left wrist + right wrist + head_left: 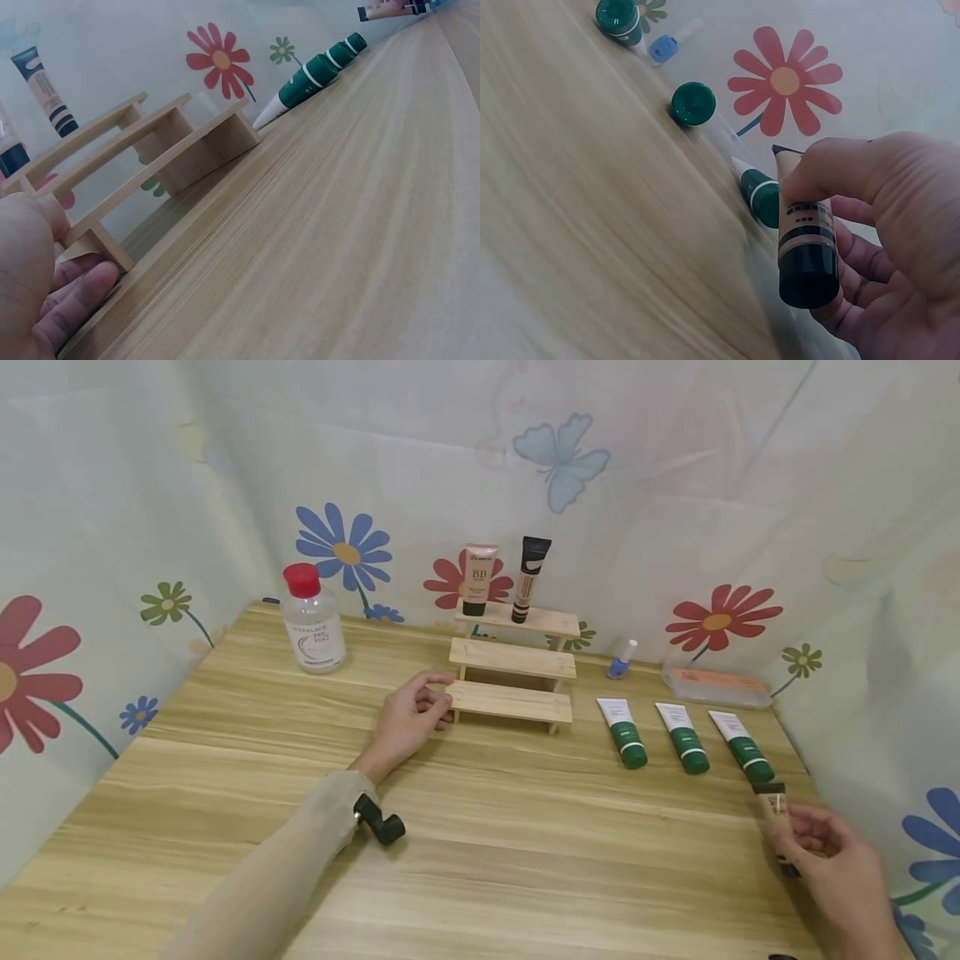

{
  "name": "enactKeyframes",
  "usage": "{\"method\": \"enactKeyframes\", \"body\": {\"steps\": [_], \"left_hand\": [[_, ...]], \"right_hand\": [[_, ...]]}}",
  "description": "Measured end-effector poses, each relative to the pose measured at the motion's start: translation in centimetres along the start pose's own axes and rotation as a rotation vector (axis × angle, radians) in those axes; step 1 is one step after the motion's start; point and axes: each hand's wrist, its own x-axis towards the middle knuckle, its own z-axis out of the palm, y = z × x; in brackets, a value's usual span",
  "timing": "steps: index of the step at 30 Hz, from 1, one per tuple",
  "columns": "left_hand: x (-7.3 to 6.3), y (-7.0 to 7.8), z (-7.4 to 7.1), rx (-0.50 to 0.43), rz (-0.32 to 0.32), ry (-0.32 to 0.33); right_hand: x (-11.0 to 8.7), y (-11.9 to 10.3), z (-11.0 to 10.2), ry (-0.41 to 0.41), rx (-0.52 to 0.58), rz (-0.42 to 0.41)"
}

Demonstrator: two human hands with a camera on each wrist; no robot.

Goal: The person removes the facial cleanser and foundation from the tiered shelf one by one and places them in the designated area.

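Note:
My left hand [411,714] grips the left end of the lowest step of a small three-tier wooden display stand [513,657]; in the left wrist view its fingers curl beside the front leg [105,244]. On the top step stand a pinkish BB cream tube [480,578] and a slim black-and-beige tube [529,578], both caps down. At the right side of the table, my right hand [843,860] pinches a beige cosmetic tube [804,225] between thumb and fingers, its black cap tilted down toward the camera in the right wrist view.
Three green-and-white tubes [622,732] lie in a row right of the stand. Behind them are a blue nail polish bottle [621,662] and a clear case [716,687]. A red-capped bottle [313,631] stands at left. A flowered curtain [637,485] borders the wooden table [525,835].

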Motion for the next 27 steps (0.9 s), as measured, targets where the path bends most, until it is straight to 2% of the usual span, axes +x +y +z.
{"method": "enactKeyframes", "body": {"steps": [3,10,18,27], "left_hand": [[0.1,0.0,0.0,0.001,0.0,0.002],[0.1,0.1,0.0,0.005,-0.006,-0.004],[0.2,0.1,0.0,0.012,-0.013,-0.004],[0.0,0.3,0.0,-0.01,-0.005,-0.01]], "right_hand": [[0.0,0.2,0.3,0.008,-0.031,-0.02],[0.3,-0.2,1.0,0.012,-0.075,0.067],[0.1,-0.1,1.1,-0.027,-0.187,-0.016],[0.3,0.2,1.0,-0.033,-0.226,-0.028]]}}
